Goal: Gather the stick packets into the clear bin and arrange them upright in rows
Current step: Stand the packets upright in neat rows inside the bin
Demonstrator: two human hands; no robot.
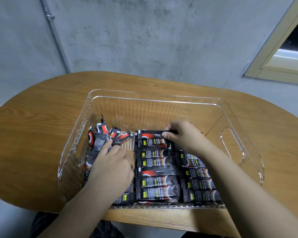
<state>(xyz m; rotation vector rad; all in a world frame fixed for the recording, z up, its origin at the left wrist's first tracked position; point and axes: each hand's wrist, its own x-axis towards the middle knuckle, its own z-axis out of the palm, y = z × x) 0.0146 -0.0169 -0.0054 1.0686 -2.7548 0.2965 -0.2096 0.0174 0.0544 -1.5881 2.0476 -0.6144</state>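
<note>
Two hands in clear bin, right hand pinching black "INSTANT COFFEE" packet, left hand gripping packets.

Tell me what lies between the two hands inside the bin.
Head view: bare clear bin floor and packets between left hand and right hand.

a long wooden table with round ends is set against a grey, patchy wall. a thin metal pipe is fixed down the wall on the left. a window with a pale yellow frame is seen at the right.
</note>
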